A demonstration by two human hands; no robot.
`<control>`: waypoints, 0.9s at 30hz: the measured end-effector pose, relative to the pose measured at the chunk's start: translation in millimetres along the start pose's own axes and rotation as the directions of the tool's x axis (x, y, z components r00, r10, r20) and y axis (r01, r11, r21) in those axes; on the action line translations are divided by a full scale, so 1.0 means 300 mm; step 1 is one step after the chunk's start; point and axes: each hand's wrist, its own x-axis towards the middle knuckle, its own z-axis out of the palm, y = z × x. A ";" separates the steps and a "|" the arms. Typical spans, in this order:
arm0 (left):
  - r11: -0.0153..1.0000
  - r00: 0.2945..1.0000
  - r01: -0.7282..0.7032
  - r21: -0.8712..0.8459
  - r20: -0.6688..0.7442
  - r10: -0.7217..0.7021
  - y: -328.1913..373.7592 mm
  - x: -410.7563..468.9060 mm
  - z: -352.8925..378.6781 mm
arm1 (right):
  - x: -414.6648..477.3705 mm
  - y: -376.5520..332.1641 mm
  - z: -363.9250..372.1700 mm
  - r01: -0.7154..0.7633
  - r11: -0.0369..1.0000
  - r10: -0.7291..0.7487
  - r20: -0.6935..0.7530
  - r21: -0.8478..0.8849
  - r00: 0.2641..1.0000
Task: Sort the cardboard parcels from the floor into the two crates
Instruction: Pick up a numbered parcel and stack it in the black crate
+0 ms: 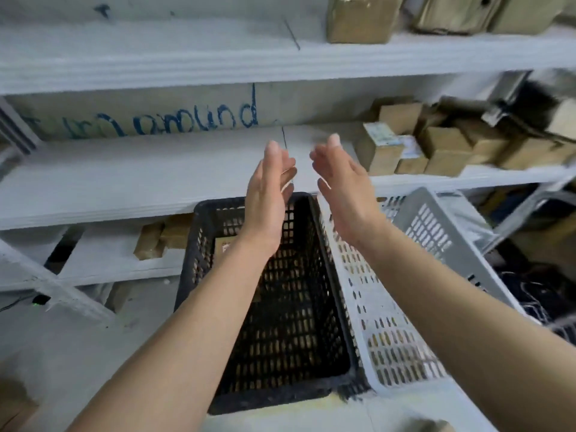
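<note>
Both my hands are raised above the crates, palms facing each other, fingers straight, holding nothing. My left hand (269,194) hovers over the black crate (280,391), my right hand (343,188) over the seam between it and the grey crate (405,347) on its right. A brown parcel (225,244) shows inside the black crate, partly hidden by my left forearm. The corner of a cardboard parcel (431,426) lies on the floor at the bottom edge, and another parcel (14,410) sits at the bottom left.
White shelving (156,179) stands right behind the crates. Its middle shelf holds several cardboard boxes (442,145) at the right, the top shelf more boxes (358,20), the low shelf a few (162,238). Dark cables (536,294) lie at the right.
</note>
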 end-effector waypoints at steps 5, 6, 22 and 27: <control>0.986 0.904 -0.118 -0.116 0.399 0.155 0.143 -0.115 0.162 | -0.191 -0.164 -0.138 0.228 0.973 -0.229 -0.250 -0.031 0.941; 0.982 0.868 -0.134 -0.131 0.462 0.180 0.165 -0.145 0.178 | -0.237 -0.182 -0.156 0.254 0.966 -0.256 -0.299 -0.046 0.919; 0.994 0.218 0.103 -0.027 0.976 0.004 0.033 -0.917 0.445 | -1.231 -0.128 -0.482 0.132 0.955 -0.296 -0.896 -0.267 0.330; 0.994 0.097 0.109 0.017 0.995 -0.028 -0.040 -1.196 0.516 | -1.539 -0.059 -0.570 0.091 0.975 -0.217 -0.958 -0.203 0.189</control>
